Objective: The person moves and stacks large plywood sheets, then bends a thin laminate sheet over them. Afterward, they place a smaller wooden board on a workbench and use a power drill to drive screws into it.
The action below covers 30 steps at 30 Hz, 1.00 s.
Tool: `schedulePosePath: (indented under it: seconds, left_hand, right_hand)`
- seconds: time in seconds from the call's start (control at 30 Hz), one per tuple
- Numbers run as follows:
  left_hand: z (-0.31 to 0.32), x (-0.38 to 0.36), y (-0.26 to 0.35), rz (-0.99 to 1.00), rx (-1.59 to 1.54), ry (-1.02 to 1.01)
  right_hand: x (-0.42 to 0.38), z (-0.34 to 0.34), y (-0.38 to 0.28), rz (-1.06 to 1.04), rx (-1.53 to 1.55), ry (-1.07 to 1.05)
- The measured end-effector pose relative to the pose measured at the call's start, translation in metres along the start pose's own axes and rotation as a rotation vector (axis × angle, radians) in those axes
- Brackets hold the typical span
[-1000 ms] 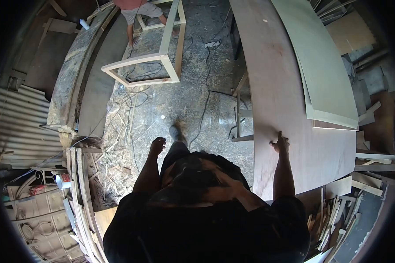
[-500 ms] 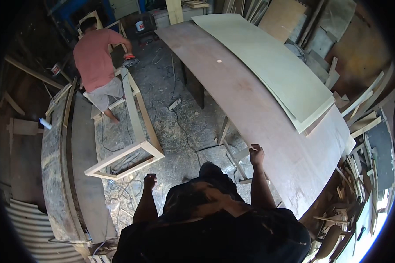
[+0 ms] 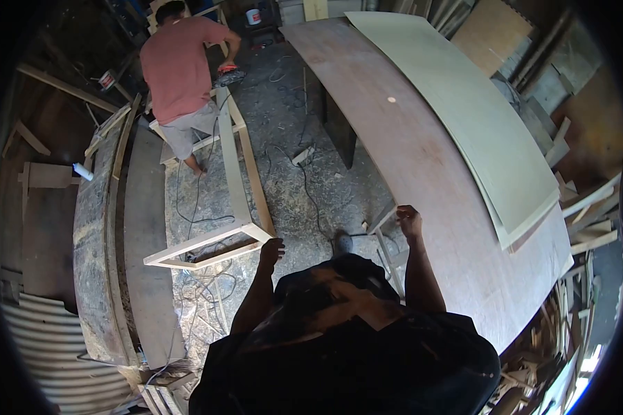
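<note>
My left hand hangs beside the near right corner of a pale wooden frame; its fingers are loosely curled and slightly apart, with nothing visible in them. My right hand is over the left edge of a large reddish-brown board. Its fingers are half bent with gaps between them, and it appears empty; whether it touches the board I cannot tell. A pale green sheet lies on top of that board's right side.
A co-worker in a red shirt bends over the frame's far end, a hand on a power tool. Cables and sawdust cover the floor. A long dusty bench stands left; wood scraps lie right.
The view has moved forward, with the frame and boards now farther right in it. My left hand has come up close to the frame's corner. The co-worker remains bent over the frame.
</note>
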<state>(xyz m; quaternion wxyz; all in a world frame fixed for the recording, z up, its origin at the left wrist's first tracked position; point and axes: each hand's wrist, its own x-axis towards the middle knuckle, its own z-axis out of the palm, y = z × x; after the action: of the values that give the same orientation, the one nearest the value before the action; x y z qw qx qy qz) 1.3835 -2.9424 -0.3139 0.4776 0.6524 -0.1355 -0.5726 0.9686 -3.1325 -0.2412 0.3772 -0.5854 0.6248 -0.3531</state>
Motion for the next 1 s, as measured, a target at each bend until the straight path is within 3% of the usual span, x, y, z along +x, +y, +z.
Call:
schedulePosePath:
  seconds: [0.07,0.1,0.13,0.2,0.23,0.3,0.33,0.37,0.43,0.47,0.53,0.67,0.73,0.77,0.83,0.87,0.93,0.97,1.0]
  left_hand:
    - [0.021,0.028,0.046,0.237,0.036,0.104]
    - [0.038,0.040,0.081,0.359,0.056,0.150]
    - [0.064,0.038,0.129,0.559,0.046,0.157]
    - [0.110,0.053,0.209,0.879,0.159,0.136]
    - [0.146,0.044,0.255,1.116,0.100,0.071]
    - [0.214,0.003,0.341,1.200,0.153,0.054]
    - [0.239,-0.016,0.373,1.289,0.198,0.025]
    - [0.257,-0.026,0.394,1.372,0.249,-0.005]
    - [0.277,-0.021,0.412,1.474,0.361,0.013]
    - [0.276,-0.015,0.416,1.470,0.351,0.052]
    - [0.267,-0.005,0.420,1.499,0.574,-0.024]
    - [0.241,0.012,0.407,1.419,0.594,0.092]
    - [0.220,0.017,0.398,1.408,0.642,0.172]
    - [0.207,0.019,0.393,1.400,0.690,0.195]
    - [0.177,0.012,0.379,1.340,0.739,0.313]
    - [0.161,0.002,0.372,1.289,0.750,0.347]
    - [0.125,-0.014,0.353,1.218,0.729,0.441]
    - [0.107,-0.020,0.337,1.194,0.725,0.535]
    - [0.088,-0.028,0.319,1.117,0.715,0.602]
  right_hand:
    - [0.028,0.018,-0.037,0.096,0.190,-0.190]
    - [0.047,0.037,-0.038,0.006,0.290,-0.334]
    - [0.056,0.051,-0.065,0.024,0.331,-0.519]
    - [0.072,0.075,-0.109,-0.023,0.610,-1.157]
    - [0.066,0.096,-0.133,0.006,0.505,-1.246]
    - [0.048,0.115,-0.188,0.012,0.522,-1.632]
    - [0.032,0.109,-0.228,-0.081,0.446,-1.743]
    - [0.031,0.118,-0.233,-0.235,0.580,-1.896]
    - [0.021,0.134,-0.221,0.112,0.833,-1.946]
    - [0.029,0.130,-0.226,0.125,0.807,-1.978]
    - [0.041,0.124,-0.239,0.133,0.882,-1.831]
    - [0.045,0.137,-0.253,0.242,0.826,-1.809]
    - [0.045,0.148,-0.264,-0.769,0.088,-1.533]
    - [0.040,0.154,-0.268,-0.790,0.083,-1.597]
    - [0.019,0.163,-0.271,0.282,0.777,-1.748]
    - [0.011,0.172,-0.266,0.295,0.742,-1.819]
    - [-0.001,0.195,-0.257,0.051,0.419,-1.911]
    - [-0.008,0.202,-0.261,0.038,0.378,-1.995]
    - [-0.015,0.209,-0.268,-0.388,0.096,-2.085]
